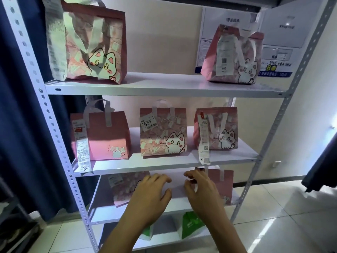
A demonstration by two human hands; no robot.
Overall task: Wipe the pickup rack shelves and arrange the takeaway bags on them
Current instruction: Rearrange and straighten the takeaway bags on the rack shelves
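Observation:
A white metal rack [164, 89] holds pink takeaway bags with cat prints. Two stand on the upper shelf: a large one [94, 44] at the left and a smaller one [235, 55] at the right. Three stand in a row on the middle shelf [145, 168]: left [105, 137], centre [163, 132], right [217, 128]. On the lower shelf [102, 203], my left hand [151, 192] is spread, fingers relaxed, in front of a patterned bag [122, 189]. My right hand [200, 189] pinches the left edge of a plain pink bag [224, 185].
Green and white bags [191, 225] sit on the bottom shelf. Long receipts hang off several bags. A dark blue curtain [21, 125] hangs left of the rack, and dark cloth [321, 167] hangs at the right. Notices [280, 42] cover the wall behind. The floor is tiled.

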